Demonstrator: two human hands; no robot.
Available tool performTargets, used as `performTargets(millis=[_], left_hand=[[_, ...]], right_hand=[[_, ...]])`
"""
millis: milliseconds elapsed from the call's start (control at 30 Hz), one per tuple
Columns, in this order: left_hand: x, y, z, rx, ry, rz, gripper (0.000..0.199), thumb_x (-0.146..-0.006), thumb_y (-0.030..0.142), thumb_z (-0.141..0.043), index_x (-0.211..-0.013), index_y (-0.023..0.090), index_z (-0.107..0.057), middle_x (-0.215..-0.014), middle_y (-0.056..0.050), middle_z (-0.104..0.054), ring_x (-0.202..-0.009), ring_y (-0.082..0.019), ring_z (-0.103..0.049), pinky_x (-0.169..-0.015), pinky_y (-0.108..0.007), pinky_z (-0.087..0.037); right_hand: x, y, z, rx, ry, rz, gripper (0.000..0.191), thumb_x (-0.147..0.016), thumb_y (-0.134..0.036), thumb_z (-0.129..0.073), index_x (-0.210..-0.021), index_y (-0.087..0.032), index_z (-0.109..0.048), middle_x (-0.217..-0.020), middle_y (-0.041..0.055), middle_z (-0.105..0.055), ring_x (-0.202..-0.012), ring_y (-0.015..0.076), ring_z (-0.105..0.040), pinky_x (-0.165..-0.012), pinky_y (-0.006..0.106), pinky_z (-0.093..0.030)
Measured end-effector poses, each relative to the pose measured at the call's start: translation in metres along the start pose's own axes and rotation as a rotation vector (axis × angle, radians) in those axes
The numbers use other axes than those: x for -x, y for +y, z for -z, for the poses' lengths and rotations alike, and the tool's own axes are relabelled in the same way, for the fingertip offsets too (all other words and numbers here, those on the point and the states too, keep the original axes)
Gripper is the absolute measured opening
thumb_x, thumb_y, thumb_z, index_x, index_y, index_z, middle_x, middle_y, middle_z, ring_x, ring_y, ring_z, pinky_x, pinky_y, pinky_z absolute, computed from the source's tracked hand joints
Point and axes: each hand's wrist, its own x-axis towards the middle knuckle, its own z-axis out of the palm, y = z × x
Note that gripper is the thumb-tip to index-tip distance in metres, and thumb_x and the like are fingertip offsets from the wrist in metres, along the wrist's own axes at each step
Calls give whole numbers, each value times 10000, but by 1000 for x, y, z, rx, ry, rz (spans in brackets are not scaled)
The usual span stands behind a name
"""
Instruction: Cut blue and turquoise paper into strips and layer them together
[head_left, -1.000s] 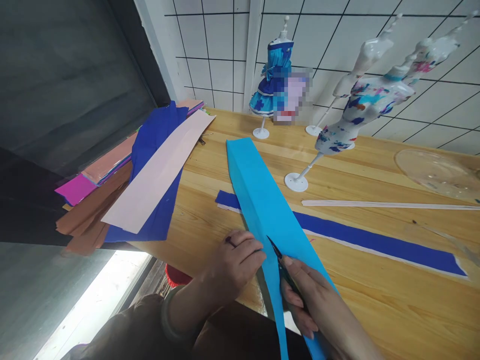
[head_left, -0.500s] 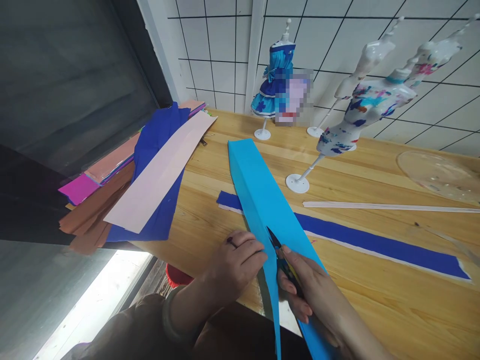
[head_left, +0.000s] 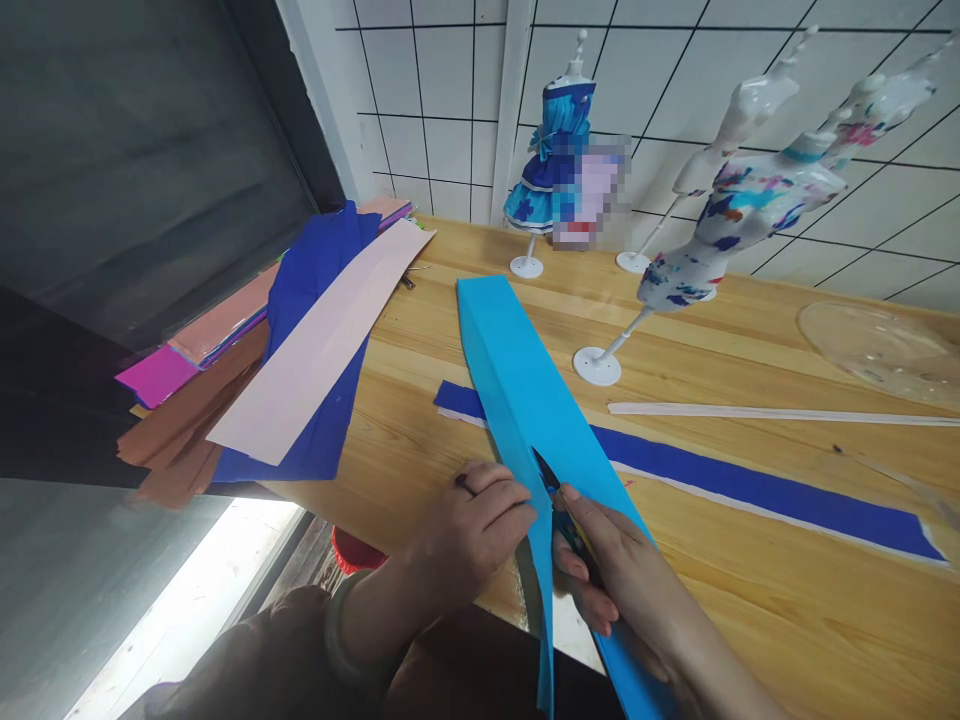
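A long bright blue sheet of crepe-like paper [head_left: 525, 370] runs from mid-table down over the near edge. My right hand [head_left: 607, 570] is closed around small dark scissors with yellow on the handle [head_left: 577, 535], their pointed blades lying along the sheet. Below the blades, a narrow strip hangs apart from the wider part. With fingers curled, my left hand [head_left: 484, 520] pinches the sheet's left edge beside the blades. Its fingertips are partly hidden. Under the sheet lies a dark blue strip with a pale edge [head_left: 750, 490].
Pink, dark blue, brown and magenta sheets [head_left: 322, 345] are piled at the left. A small mannequin in a blue dress [head_left: 559, 160] and several paint-marked white mannequins [head_left: 750, 210] stand at the back. A thin white strip [head_left: 780, 413] and a clear round plate [head_left: 877, 350] lie at right.
The scissors and my right hand have shifted very slightly up along the sheet. The hanging narrow strip has swung a little left. My left hand keeps its grip.
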Motion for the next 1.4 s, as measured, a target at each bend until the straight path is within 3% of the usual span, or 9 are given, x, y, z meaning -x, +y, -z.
performTargets(millis=[400, 733, 1000, 1200, 1400], left_hand=[[0, 0, 0, 3, -15, 4, 146, -882, 122, -452, -867, 162, -591, -886, -65, -626, -959, -181, -534, -832, -324, -429], [-2, 0, 0, -8, 7, -9, 179, -894, 126, -422, -840, 164, -588, -869, -61, -622, -938, -174, -537, -825, -322, -436], [-3, 0, 0, -8, 8, -14, 163, -879, 109, -442, -821, 165, -583, -848, -59, -622, -926, -175, -549, -805, -321, -448], [-5, 1, 0, -36, 38, 118, 171, -830, 78, -468, -918, 164, -586, -962, -84, -615, -959, -208, -536, -803, -358, -464], [-12, -2, 4, -116, -51, 173, 207, -869, 103, -426, -978, 167, -591, -1023, -98, -588, -988, -215, -519, -818, -373, -460]], right_hand=[[-5, 4, 0, 7, -3, 25, 473, -786, -611, -478, -566, -200, -400, -447, -81, -381, -248, 25, -246, -265, 180, -216], [-6, 5, -2, 11, -10, 40, 524, -771, -637, -475, -498, -203, -370, -356, -96, -287, -238, 30, -219, -258, 175, -202], [-6, 7, -2, -29, -2, 52, 496, -745, -630, -520, -535, -201, -383, -419, -94, -360, -247, 20, -229, -247, 167, -218], [-7, 6, -1, 1, -3, 85, 523, -779, -615, -487, -481, -207, -353, -298, -103, -244, -228, 30, -203, -254, 162, -197], [-7, 7, -1, -47, -15, 84, 483, -773, -593, -516, -530, -204, -366, -382, -104, -302, -238, 19, -204, -245, 160, -193]])
